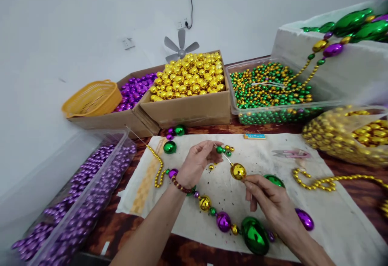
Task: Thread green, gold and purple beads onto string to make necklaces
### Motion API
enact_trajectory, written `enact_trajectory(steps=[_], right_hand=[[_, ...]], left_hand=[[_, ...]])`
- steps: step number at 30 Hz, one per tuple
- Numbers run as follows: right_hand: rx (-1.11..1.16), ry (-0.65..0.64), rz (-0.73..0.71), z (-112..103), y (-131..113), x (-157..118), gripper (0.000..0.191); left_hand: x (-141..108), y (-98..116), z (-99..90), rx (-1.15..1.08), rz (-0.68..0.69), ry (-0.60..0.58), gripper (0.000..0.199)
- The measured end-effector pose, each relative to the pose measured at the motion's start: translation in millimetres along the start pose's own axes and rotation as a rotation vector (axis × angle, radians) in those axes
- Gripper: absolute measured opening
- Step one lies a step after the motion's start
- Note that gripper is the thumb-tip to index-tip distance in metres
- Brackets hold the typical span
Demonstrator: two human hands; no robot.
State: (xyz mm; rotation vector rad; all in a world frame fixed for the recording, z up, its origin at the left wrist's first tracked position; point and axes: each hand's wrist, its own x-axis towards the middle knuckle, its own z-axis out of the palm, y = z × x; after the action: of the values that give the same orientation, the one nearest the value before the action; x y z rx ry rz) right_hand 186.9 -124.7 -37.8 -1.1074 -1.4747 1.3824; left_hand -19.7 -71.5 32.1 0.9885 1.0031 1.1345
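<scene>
No text can be read, the marks on the small blue packet [254, 136] being illegible.

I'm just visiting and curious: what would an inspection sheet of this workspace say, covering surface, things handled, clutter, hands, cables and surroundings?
Surface: pale cloth on a red-brown patterned table.
Things handled: gold bead on a thin pale line, needle or string unclear; multicoloured bead strand curving across the cloth.
Clutter: pink-handled snips, small blue-and-orange packet, loose beads, dark specks.
Hands: left hand pinches the line's upper end; right hand grips the gold bead.
Cables: black cable plugged into a wall socket.
Surroundings: white wall, grey fan blades, cardboard boxes and clear tubs of beads, yellow basket.
</scene>
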Motion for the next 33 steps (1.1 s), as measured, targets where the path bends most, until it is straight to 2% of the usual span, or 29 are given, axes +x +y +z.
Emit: enact_trajectory(steps=[2, 3, 7, 8, 10, 11, 13, 17, 20, 23, 25, 27, 30, 33], right_hand=[[0.070, -0.027, 0.029, 1.4, -1.7, 3.3, 0.021], [0.112, -0.044, 0.049, 1.5, -2.6, 4.8, 0.022], [0.290, -0.153, 0.142, -2.0, -5.8, 8.6, 0.022], [0.331, -0.188, 0.159, -3.2, -6.3, 8.9, 0.022], [0.399, -0.247, 0.178, -4.7, -6.8, 8.9, 0.020], [0.422, -0.269, 0.181, -4.9, -6.9, 8.9, 0.020], [0.446, -0.295, 0.174, -4.2, -7.0, 9.2, 0.020], [0.446, -0.261, 0.152, -0.8, -7.2, 12.8, 0.020], [0.439, -0.192, 0.154, 0.1, -7.9, 17.4, 0.022], [0.451, -0.111, 0.152, -0.8, -8.8, 20.9, 0.023], [0.448, -0.062, 0.151, -1.4, -8.6, 21.6, 0.022], [0.438, -0.037, 0.161, -2.0, -7.3, 21.4, 0.020], [0.457, -0.020, 0.173, -3.5, -4.8, 20.4, 0.019], [0.469, 0.010, 0.165, -6.6, -4.9, 20.5, 0.018]], left_hand=[[-2.6, -2.5, -13.5, 0.204, 0.010, 0.044, 0.040], [-2.6, -3.6, -26.3, 0.322, 0.031, 0.113, 0.041], [3.4, -1.0, -105.5, 0.866, 0.206, 0.568, 0.036], [5.0, 2.0, -125.7, 0.921, 0.224, 0.641, 0.036], [6.3, 9.2, -157.6, 1.000, 0.238, 0.698, 0.035], [6.0, 12.3, -168.1, 1.034, 0.238, 0.684, 0.035], [4.0, 15.8, -178.9, 1.220, 0.231, 0.553, 0.038], [0.1, 10.6, -180.7, 1.770, 0.172, 0.171, 0.053], [0.5, 3.8, -184.9, 1.919, 0.135, 0.074, 0.054], [2.6, 2.2, -191.8, 1.907, 0.136, 0.042, 0.048], [2.9, 4.7, -191.4, 1.830, 0.169, 0.095, 0.046], [1.5, 8.6, -182.5, 1.683, 0.214, 0.198, 0.046], [-2.2, 11.6, -153.2, 1.303, 0.225, 0.341, 0.046], [-4.3, 7.7, -115.6, 0.845, 0.168, 0.351, 0.046]])
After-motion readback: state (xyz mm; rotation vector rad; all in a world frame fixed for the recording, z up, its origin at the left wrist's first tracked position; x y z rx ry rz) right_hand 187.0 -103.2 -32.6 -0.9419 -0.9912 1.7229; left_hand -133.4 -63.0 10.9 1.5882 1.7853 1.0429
